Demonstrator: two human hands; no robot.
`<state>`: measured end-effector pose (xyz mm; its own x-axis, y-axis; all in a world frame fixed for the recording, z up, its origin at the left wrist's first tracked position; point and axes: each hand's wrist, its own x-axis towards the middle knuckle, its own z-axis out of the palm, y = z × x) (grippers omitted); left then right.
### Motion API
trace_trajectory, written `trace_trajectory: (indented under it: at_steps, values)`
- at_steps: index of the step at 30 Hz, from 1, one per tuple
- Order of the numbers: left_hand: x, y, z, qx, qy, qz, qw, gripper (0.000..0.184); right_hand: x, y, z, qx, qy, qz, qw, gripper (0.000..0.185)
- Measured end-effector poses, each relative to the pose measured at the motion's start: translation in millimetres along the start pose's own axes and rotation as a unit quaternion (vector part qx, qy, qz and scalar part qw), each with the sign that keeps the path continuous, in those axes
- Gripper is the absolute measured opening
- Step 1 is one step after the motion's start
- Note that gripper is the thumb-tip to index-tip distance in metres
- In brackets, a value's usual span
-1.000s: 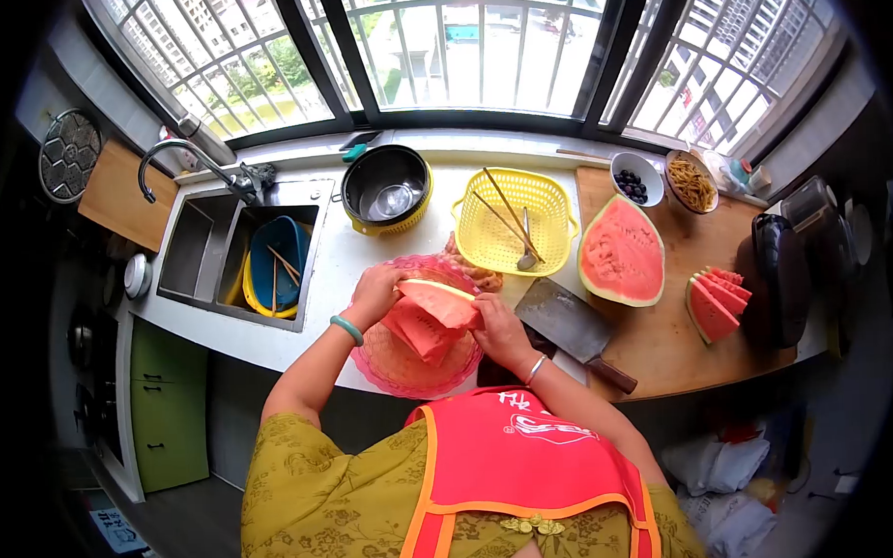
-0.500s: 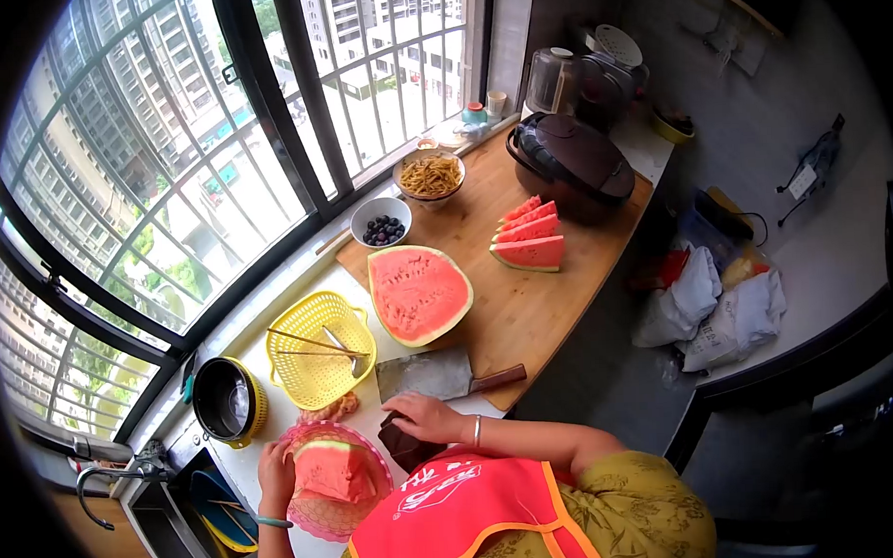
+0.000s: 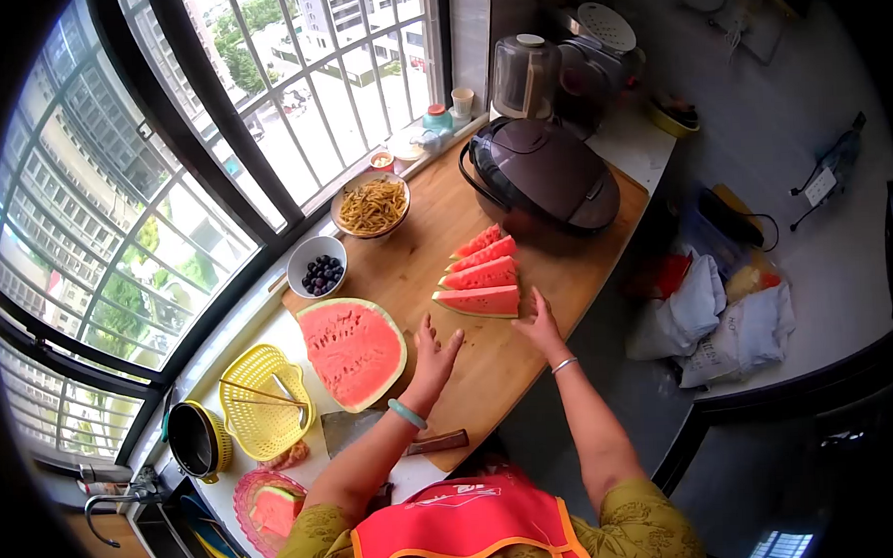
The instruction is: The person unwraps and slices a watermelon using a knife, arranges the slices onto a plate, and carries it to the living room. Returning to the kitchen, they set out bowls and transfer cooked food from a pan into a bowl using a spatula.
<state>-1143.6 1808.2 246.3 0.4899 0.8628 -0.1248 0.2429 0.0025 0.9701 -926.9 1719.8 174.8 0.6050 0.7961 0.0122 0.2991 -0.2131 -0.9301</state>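
Several watermelon slices (image 3: 481,275) lie in a row on the wooden board (image 3: 555,275). Just beyond the nearest slice's right end, my right hand (image 3: 539,327) hovers with fingers apart, holding nothing. My left hand (image 3: 434,363) is spread open over the board, between the big cut watermelon half (image 3: 356,351) and the slices. Under my left forearm lies a cleaver (image 3: 438,443), its blade partly covered. A pink basket (image 3: 246,495) at the lower left holds a chunk of watermelon (image 3: 276,509), partly behind my left sleeve.
A dark rice cooker (image 3: 551,172) stands on the board's far end. Along the window are a bowl of blueberries (image 3: 317,268) and a bowl of brown strips (image 3: 373,205). A yellow basket (image 3: 264,413) with chopsticks and a black pot (image 3: 194,440) sit near the sink (image 3: 175,539).
My left hand has left the pink basket and my right hand the dark object near the cleaver. Both have reached forward over the board toward the slices. The view has shifted.
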Motion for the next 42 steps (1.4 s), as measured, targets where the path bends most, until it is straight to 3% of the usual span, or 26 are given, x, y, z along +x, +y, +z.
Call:
trace_trajectory:
  at_steps: [3,5,7,8,9,11,12,13,18,26,29,32,33,35,37,42]
  values:
    - [74,-30,29,0.033,0.085,-0.056,0.994,0.074,40,42,12,0.064,-0.06,-0.048,0.995,0.093]
    - [105,-31,35,0.024,0.114,-0.089,0.989,0.073,45,17,7,0.02,-0.058,-0.051,0.997,0.095]
    - [120,-23,38,-0.136,0.136,-0.145,0.971,0.065,45,6,6,-0.028,-0.062,-0.052,0.996,0.097]
    - [140,-57,37,-0.137,0.145,-0.108,0.974,0.054,46,9,6,0.008,-0.064,-0.044,0.997,0.098]
    - [143,-54,35,-0.137,0.146,-0.114,0.973,0.054,49,6,4,0.043,-0.065,-0.04,0.996,0.099]
    - [145,-48,32,-0.161,0.045,-0.172,0.971,0.039,50,5,2,0.089,-0.115,0.007,0.989,0.103]
    - [144,-47,39,-0.141,0.091,-0.151,0.974,0.028,50,5,3,0.04,-0.108,-0.001,0.993,0.104]
    - [142,-44,38,-0.14,0.093,-0.155,0.974,0.028,49,5,4,-0.01,-0.101,-0.009,0.995,0.106]
    - [130,-48,33,-0.159,0.06,-0.215,0.962,0.023,44,1,2,-0.016,-0.112,0.004,0.994,0.104]
    - [81,-56,42,-0.214,0.117,-0.217,0.945,0.025,27,-2,-19,-0.042,-0.193,0.003,0.98,0.095]
    - [49,-42,49,-0.25,0.137,-0.226,0.931,0.026,2,3,-29,-0.009,-0.202,0.005,0.979,0.088]
    - [0,-29,44,-0.236,0.117,-0.178,0.948,0.031,-33,-37,-47,0.096,-0.218,0.075,0.968,0.085]
    - [-42,-12,-1,-0.223,0.179,-0.18,0.941,0.032,-43,-68,-12,0.115,-0.287,0.051,0.949,0.087]
    - [-56,29,3,-0.255,0.115,-0.158,0.947,0.033,-65,-89,-46,0.014,-0.251,-0.007,0.968,0.089]
    - [-90,47,-33,-0.277,0.121,-0.145,0.942,0.034,-85,-132,-23,0.031,-0.294,-0.028,0.955,0.09]
    - [-175,37,-141,-0.298,0.227,-0.101,0.921,0.029,-141,-178,70,0.058,-0.345,-0.085,0.933,0.086]
